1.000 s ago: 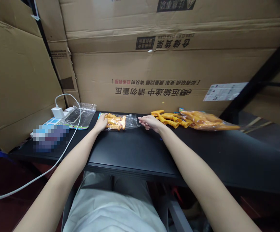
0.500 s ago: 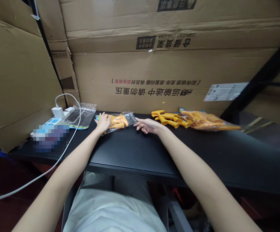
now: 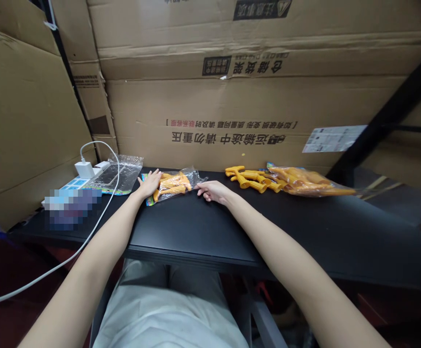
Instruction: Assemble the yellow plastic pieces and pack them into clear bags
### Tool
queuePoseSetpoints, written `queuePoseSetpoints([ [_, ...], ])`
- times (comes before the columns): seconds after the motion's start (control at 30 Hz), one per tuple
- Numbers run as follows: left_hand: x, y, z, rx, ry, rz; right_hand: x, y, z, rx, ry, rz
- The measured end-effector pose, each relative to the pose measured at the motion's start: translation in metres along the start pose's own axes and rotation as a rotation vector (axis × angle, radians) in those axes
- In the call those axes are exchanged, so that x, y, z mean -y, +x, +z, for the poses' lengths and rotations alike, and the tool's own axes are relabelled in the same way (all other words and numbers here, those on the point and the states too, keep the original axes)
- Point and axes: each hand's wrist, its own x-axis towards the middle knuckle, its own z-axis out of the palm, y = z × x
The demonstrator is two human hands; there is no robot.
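A clear plastic bag point(image 3: 176, 186) with orange plastic pieces inside lies on the black table, its coloured header strip towards the left. My left hand point(image 3: 150, 184) rests on the bag's left end, fingers stretched out and thumb apart. At the other end, my right hand point(image 3: 213, 191) pinches the bag's clear edge between thumb and forefinger, the other fingers curled. Loose orange plastic pieces point(image 3: 252, 179) lie right of my right hand, and next to them is a fuller clear bag point(image 3: 308, 181) of similar orange pieces.
An empty-looking clear bag point(image 3: 125, 176) lies at the left beside a power strip point(image 3: 75, 182) with a white charger point(image 3: 84, 169). A white cable point(image 3: 97, 224) loops over the table's left side. Cardboard point(image 3: 228, 106) stands behind the black table point(image 3: 196, 232).
My right hand has closed its thumb and forefinger on the bag's right edge. My left hand's fingers have spread flatter on the bag. The whole view has shifted slightly.
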Motion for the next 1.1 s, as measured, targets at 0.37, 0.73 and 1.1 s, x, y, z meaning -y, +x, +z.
queuePoseSetpoints([
  [0.37, -0.004, 0.000, -0.017, -0.131, -0.176, 0.074, 0.000, 0.005, -0.012, -0.164, 0.177, -0.003],
  [0.73, -0.003, 0.008, 0.023, -0.058, -0.335, -0.068, -0.016, 0.024, 0.000, -0.247, 0.207, -0.143],
  [1.1, -0.011, 0.030, 0.033, -0.135, -0.536, -0.264, -0.018, 0.034, 0.001, -0.292, 0.253, -0.204],
])
